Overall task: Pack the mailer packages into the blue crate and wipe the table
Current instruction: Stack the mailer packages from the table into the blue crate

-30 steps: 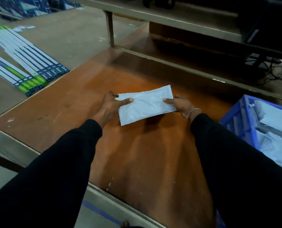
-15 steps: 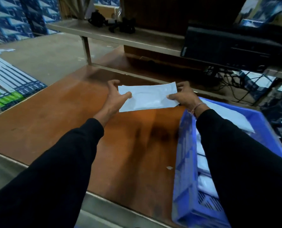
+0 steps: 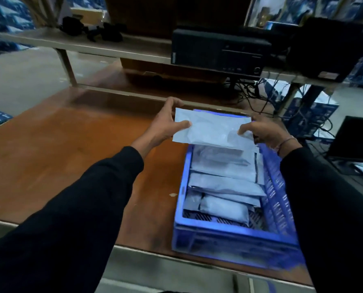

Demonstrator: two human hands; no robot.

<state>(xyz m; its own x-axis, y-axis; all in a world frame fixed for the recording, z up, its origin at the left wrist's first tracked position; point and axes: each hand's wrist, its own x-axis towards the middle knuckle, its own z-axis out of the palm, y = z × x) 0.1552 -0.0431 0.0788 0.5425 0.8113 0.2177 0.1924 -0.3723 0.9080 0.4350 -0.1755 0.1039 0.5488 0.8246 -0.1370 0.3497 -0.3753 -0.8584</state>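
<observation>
Grey poly mailer (image 3: 212,132): above far end of blue crate (image 3: 233,234), left hand (image 3: 165,125) and right hand (image 3: 263,132) pinching short edges. Advice: lower flat onto stacked mailers (image 3: 225,178), release both together.

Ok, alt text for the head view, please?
Both hands, left hand and right hand, hold a pale mailer package by its ends above the far end of a blue crate already holding several mailers, on a brown table.
</observation>
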